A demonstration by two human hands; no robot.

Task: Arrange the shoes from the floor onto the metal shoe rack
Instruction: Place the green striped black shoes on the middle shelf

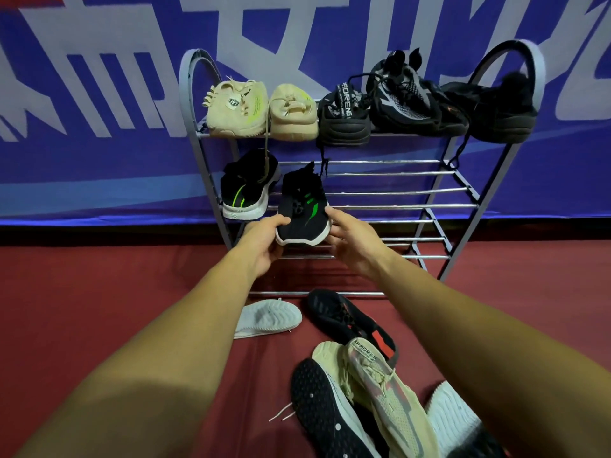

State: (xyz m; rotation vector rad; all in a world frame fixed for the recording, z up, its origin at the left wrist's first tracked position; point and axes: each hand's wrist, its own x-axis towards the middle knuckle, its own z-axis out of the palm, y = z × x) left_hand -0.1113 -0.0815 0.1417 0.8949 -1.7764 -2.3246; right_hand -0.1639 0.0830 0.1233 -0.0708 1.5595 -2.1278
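Left hand (264, 242) and right hand (353, 242) clasp the toe of the black green-striped sneaker (302, 211) from either side, heel pointing into the middle shelf of the metal shoe rack (396, 192).

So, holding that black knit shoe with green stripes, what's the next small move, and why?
Probably slide the black knit shoe with green stripes back onto the metal shoe rack's middle rails beside its matching shoe: the left hand and right hand grip its toe, which seems to overhang.
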